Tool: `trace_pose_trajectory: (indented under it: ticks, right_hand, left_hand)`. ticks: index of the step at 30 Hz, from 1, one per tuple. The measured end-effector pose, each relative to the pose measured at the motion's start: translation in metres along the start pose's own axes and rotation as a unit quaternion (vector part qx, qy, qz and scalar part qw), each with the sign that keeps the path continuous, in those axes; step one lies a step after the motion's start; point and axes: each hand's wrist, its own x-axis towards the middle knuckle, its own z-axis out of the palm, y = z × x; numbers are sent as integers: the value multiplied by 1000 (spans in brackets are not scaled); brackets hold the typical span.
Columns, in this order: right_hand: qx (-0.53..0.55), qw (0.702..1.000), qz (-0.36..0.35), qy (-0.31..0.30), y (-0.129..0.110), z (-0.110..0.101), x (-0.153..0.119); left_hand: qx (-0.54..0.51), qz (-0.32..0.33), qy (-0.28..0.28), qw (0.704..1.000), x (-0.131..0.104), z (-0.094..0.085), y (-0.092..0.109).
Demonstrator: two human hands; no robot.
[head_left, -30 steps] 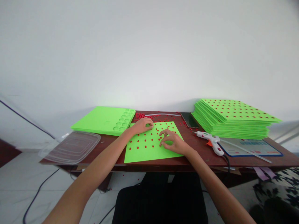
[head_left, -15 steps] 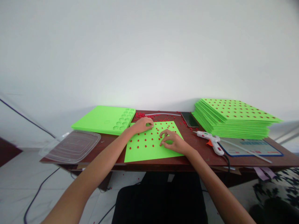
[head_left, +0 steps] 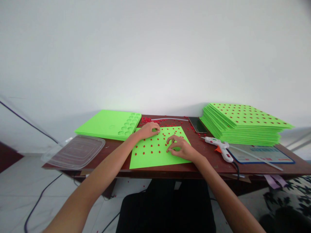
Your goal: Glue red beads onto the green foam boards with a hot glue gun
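Green sheet (head_left: 155, 160) with red dots (head_left: 152, 152): on surface (head_left: 202, 158), under both hands; long axis unclear. Left hand (head_left: 147, 130): over far-left part, grip cannot be told. Right hand (head_left: 182, 149): over right part, nearer, thumb and forefinger apart.

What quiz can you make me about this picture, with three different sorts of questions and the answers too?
1. Pick one. What lies at the left end of the table?
A) a cup
B) a clear lid
C) a pair of scissors

2. True or false? The right hand is holding the glue gun.

3. Fill in the two colours. The sheet under the right hand and the left hand is ____ and has ____ dots on it.

Key:
1. B
2. False; the glue gun lies away from the hand.
3. green, red
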Motion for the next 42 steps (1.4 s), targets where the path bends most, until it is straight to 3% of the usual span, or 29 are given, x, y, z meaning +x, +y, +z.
trace_pose_trajectory:
  ticks: [6, 11, 14, 18, 21, 24, 29, 32, 36, 42]
  right_hand:
    - [-29, 998, 11, 56, 7, 0, 0]
    - [-139, 989, 33, 39, 12, 3, 1]
    - [-173, 981, 66, 60, 15, 1, -1]
    - [-154, 978, 101, 99, 30, -10, -9]
    - [-109, 974, 107, 169, 40, -20, -15]
    - [-78, 968, 111, 211, 37, -24, -17]
    - [-46, 994, 53, 85, 18, -18, -14]
    - [-60, 996, 58, 29, 15, -14, -14]
    - [-79, 992, 94, 22, 12, -14, -20]
    - [-40, 993, 95, 53, -13, -20, -44]
  left_hand:
    - [2, 0, 8, 1000, -1, 3, -3]
    - [5, -1, 2, 1000, -1, 2, -2]
    - [8, -4, 0, 1000, -2, 2, -3]
    - [23, -3, -11, 1000, -4, 0, -2]
    - [37, -15, -15, 999, -8, -4, 1]
    - [56, -28, -23, 998, -11, -7, 7]
    - [90, -44, -45, 994, -14, -8, 10]
    - [94, -42, -54, 993, -15, -7, 9]
    - [92, -52, -50, 993, -15, -6, 6]
    - [83, -67, -57, 993, -14, -5, 3]
